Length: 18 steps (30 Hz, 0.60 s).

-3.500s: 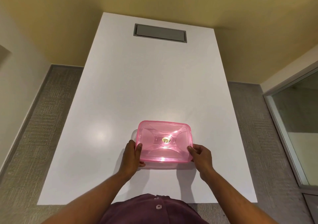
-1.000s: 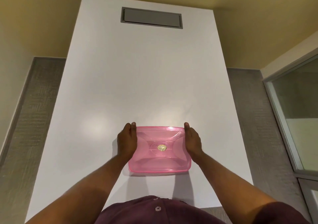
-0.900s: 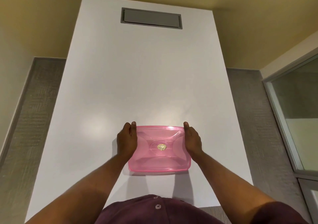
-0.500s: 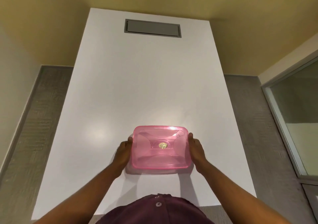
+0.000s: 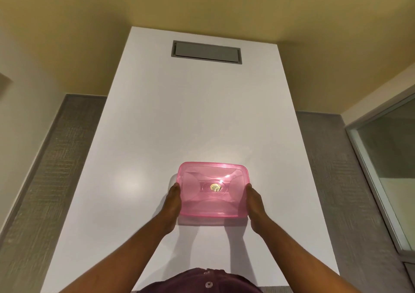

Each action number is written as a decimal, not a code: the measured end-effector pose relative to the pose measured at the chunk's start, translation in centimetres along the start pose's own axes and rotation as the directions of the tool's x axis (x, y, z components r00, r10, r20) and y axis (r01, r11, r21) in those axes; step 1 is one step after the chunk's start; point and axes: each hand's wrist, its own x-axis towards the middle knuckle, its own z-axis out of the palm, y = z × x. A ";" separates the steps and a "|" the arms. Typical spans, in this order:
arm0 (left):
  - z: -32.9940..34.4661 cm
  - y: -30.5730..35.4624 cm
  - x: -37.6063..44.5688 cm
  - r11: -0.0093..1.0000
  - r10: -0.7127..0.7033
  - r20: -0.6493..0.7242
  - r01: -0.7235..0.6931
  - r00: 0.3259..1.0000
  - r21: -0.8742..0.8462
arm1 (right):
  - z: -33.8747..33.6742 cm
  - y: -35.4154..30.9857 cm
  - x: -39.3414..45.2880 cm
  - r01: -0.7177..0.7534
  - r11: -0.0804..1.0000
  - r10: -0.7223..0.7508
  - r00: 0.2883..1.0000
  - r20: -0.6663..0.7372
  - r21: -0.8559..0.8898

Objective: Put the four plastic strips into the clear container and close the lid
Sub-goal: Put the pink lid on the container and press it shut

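Now | pink box (image 5: pixel 213 190) sits on table (image 5: pixel 202 117) at 6 o'clock, long axis 9-to-3 | left hand (image 5: pixel 172 200) and right hand (image 5: pixel 254 202) clasp its short ends, equally near | strips unseen

There are no words, numbers, brands or signs to read anywhere here. The pink lid (image 5: pixel 213 189), low in the middle of the frame, has a small round yellowish mark (image 5: pixel 215 187) at its middle, but it is too small and too shiny to tell if anything is written on it. The grey panel (image 5: pixel 206 52) set in the white desk (image 5: pixel 202 117), near the top middle of the frame, is plain. The dark red shirt (image 5: pixel 202 281) at the bottom edge has plain buttons and no print.
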 end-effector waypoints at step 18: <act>1.6 16.6 11.8 0.990 0.061 -0.001 -0.061 0.998 -0.127 | 5.1 -16.7 9.8 0.134 0.988 -0.136 0.990 0.022 0.082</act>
